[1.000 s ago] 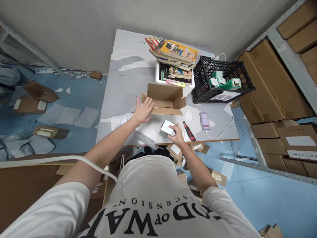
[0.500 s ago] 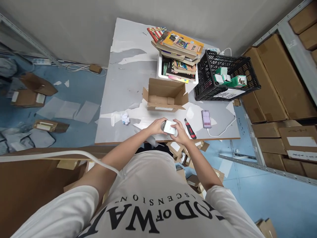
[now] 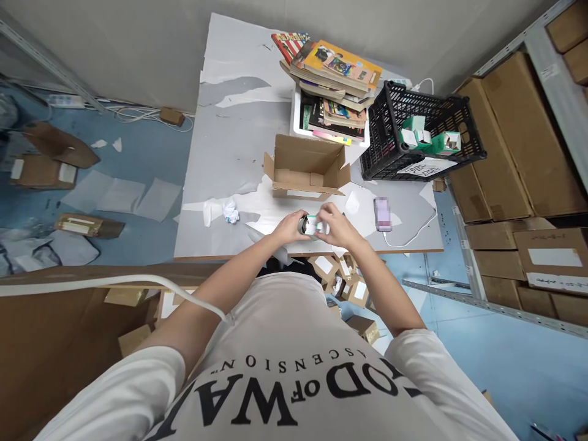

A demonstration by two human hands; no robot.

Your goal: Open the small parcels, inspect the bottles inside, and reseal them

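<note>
Worktable (image 3: pixel 229 138): surface items.
On my head-cam feed it carries an open cdbd. box (image 3: pixel 303 147) nr. ctr., wht. bin (image 3: pixel 362 142) behind, blk. crate (image 3: pixel 383 131) to R of bin, phone (image 3: pixel 383 215) nr. front R, crumpled paper (image 3: pixel 230 212) to L.

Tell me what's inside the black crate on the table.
Several green-and-white boxes sit inside the black crate. The crate's own side hides some of their lower parts; whatever lies beneath them can't be seen.
</note>
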